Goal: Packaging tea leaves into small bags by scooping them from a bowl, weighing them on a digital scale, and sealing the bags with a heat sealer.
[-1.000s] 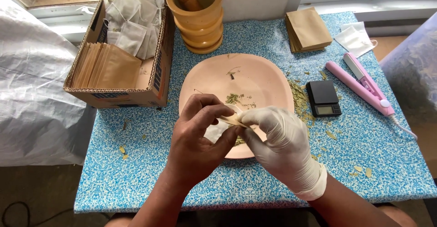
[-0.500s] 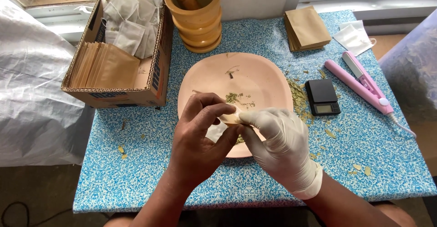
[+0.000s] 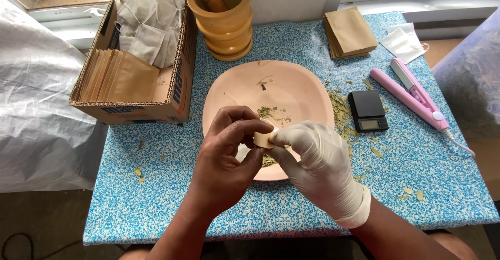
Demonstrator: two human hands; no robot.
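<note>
Two hands met over the near rim of a round pink plastic plate [image 3: 291, 90] on the blue speckled table [image 3: 432, 166]. The bare left hand [image 3: 226, 158] and white-gloved right hand [image 3: 317, 163] together pinched a small pale paper sachet [image 3: 263, 139], fingers closed on it. A black pocket scale [image 3: 367, 110] sat just right of the plate.

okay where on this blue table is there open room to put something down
Bare cloth shows along the front left of the table, below the cardboard box, and at the front right below the black scale. The back, around the pink plate and wooden mortar, is crowded.
</note>
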